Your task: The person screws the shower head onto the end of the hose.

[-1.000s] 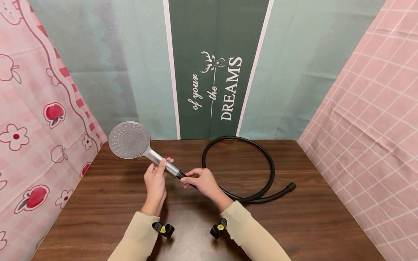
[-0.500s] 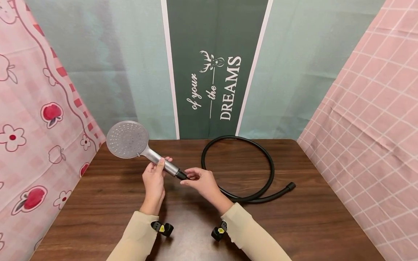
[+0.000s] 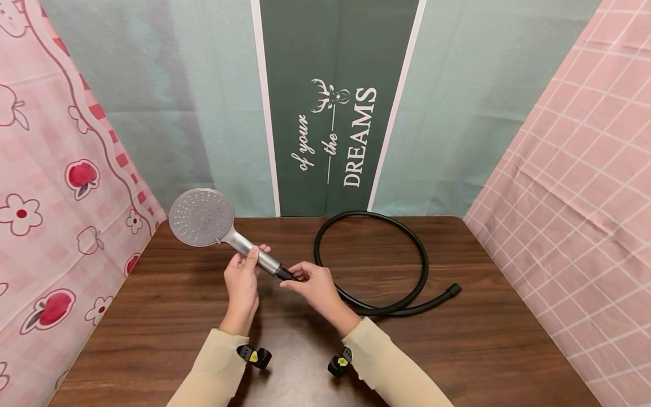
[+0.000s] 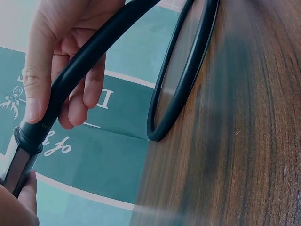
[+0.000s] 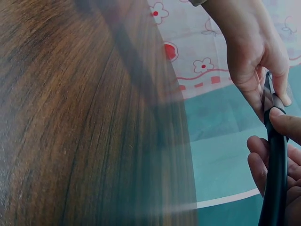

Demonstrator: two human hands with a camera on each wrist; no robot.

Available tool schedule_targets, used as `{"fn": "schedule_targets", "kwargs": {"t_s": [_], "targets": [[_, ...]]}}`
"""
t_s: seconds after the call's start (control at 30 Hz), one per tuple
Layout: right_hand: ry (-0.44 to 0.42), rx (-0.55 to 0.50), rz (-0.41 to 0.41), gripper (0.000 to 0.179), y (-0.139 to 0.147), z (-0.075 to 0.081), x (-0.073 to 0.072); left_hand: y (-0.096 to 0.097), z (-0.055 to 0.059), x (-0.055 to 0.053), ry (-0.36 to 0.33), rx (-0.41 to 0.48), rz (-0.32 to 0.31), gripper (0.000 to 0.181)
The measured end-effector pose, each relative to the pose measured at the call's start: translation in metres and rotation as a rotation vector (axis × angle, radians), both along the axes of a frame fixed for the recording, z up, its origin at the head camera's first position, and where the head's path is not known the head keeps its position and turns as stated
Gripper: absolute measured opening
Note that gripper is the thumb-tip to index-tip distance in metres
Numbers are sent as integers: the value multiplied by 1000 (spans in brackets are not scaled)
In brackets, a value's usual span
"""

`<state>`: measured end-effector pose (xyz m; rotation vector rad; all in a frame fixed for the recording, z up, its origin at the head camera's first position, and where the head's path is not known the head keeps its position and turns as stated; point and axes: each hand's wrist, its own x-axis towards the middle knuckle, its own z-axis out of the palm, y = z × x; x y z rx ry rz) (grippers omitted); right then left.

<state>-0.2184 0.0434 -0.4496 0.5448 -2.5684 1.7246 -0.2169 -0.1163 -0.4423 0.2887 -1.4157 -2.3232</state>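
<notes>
My left hand [image 3: 242,285] grips the silver handle of a shower head [image 3: 202,217], its round nozzle face turned up at the left. At the handle's lower end sits the black end fitting of a shower hose [image 3: 424,265]. My right hand [image 3: 316,288] pinches that fitting between thumb and fingers. In the left wrist view the black fitting [image 4: 35,132] meets the handle end, the right thumb lying along it. The right wrist view shows the hose [image 5: 277,174] running down from the joint past the right fingers.
The hose makes a wide loop on the brown wooden table [image 3: 488,350], its free end fitting [image 3: 454,290] lying at the right. A green printed cloth [image 3: 325,56] hangs behind, with pink cloths at both sides. Small cameras sit on both wrists.
The right fingers have shifted their hold around the black fitting, leaving more of it exposed. The shower head and left hand stay almost in place.
</notes>
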Motion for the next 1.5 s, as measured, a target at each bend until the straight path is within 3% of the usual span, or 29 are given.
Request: {"fn": "schedule_targets", "kwargs": {"t_s": [0.4, 0.77, 1.13, 1.5], "targets": [[29, 9, -4, 25, 1, 5, 0, 2, 3, 1, 4, 1, 10, 19], [16, 3, 9, 26, 2, 7, -3, 3, 5, 0, 9, -5, -3, 27], [-57, 3, 40, 25, 5, 5, -6, 5, 3, 1, 3, -6, 7, 22], [-150, -92, 112, 24, 7, 4, -7, 6, 3, 2, 12, 9, 3, 22]]}}
